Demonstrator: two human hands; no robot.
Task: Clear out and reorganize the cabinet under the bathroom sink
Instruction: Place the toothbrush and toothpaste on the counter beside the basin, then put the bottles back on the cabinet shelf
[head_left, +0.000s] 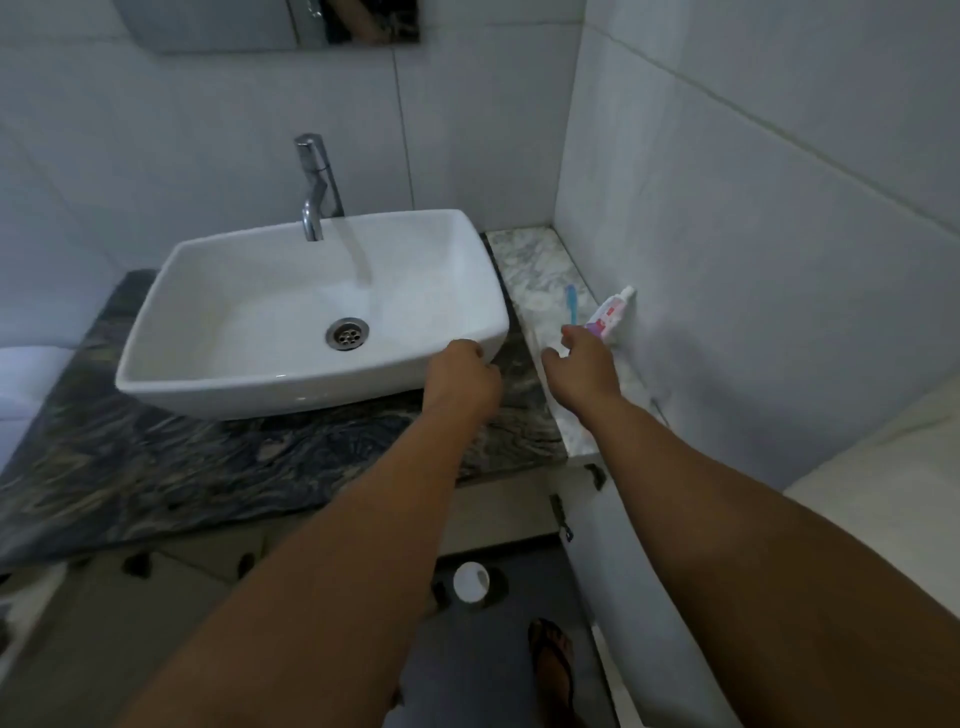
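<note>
A blue toothbrush (572, 304) and a pink-and-white toothpaste tube (611, 313) lie on the light marble ledge (535, 270) to the right of the white basin (291, 322). My right hand (582, 366) reaches over that ledge with thumb and fingers apart, its fingertips at the near ends of the brush and the tube. My left hand (462, 376) is curled shut against the basin's near right corner, and I see nothing in it. The cabinet interior under the sink is hidden below the dark counter (156, 457).
A chrome tap (314, 187) stands behind the basin. A white panel with hinges (618, 525) hangs below the ledge at the right. On the dark floor sit a small white round container (470, 582) and my sandalled foot (553, 660). Tiled walls close in at the back and right.
</note>
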